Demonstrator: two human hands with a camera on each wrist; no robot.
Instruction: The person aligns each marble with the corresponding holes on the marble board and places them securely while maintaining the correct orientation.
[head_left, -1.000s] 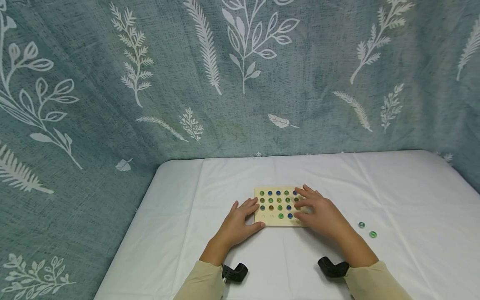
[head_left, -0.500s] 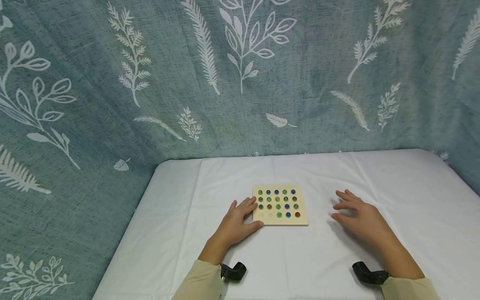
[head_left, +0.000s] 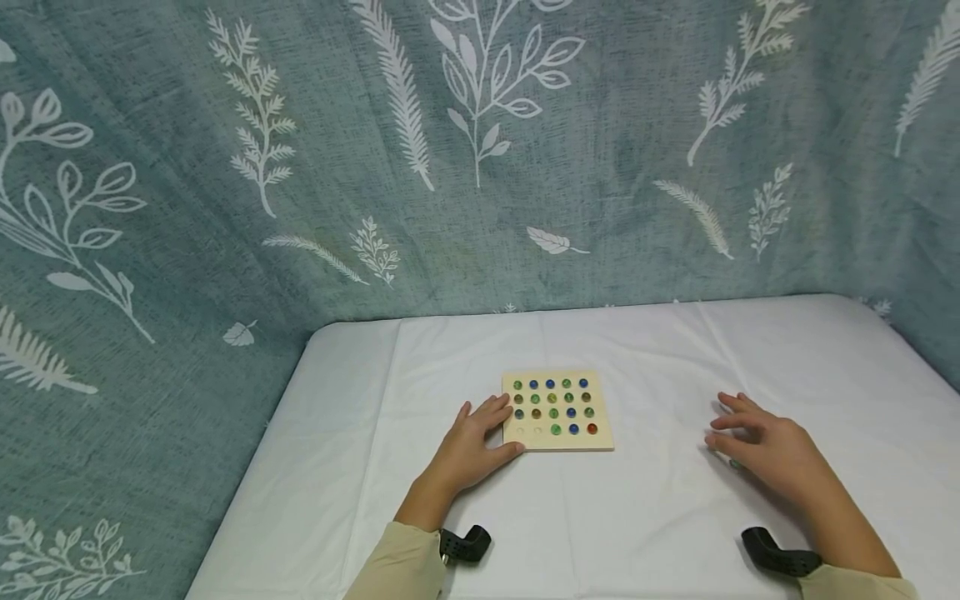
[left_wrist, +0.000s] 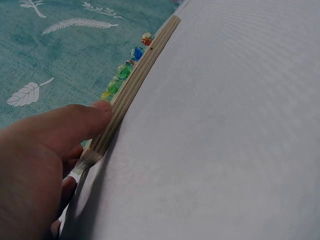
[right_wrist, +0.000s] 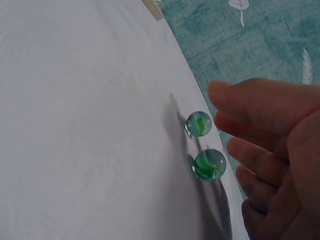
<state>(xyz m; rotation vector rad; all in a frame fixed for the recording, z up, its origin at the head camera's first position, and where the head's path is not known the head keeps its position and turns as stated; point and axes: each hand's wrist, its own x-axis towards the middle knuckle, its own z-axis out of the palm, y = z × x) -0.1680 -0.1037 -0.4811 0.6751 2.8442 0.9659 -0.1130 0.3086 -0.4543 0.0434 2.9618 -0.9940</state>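
A pale wooden board (head_left: 603, 441) with rows of glass marbles in its hollows lies on the table. Its row nearest me has a red marble (head_left: 592, 429) at the right end and two bare hollows at the left. My left hand (head_left: 471, 446) holds the board's near left corner, thumb (left_wrist: 95, 117) on the front edge and fingers along the left side. Off to the right, my right hand (head_left: 776, 454) hovers with loosely bent, parted fingers and nothing between them. Two clear marbles with green swirls, a farther one (right_wrist: 199, 124) and a nearer one (right_wrist: 209, 165), lie by its fingertips.
A white cloth (head_left: 420, 358) covers the table. Behind it hangs a blue-green curtain (head_left: 337, 150) with white leaf patterns. Black wrist devices sit at the left cuff (head_left: 467, 545) and right cuff (head_left: 780, 554).
My right hand has left the board's right side and moved right, over the two loose green marbles, uncovering the red marble. My left hand stays at the board's corner.
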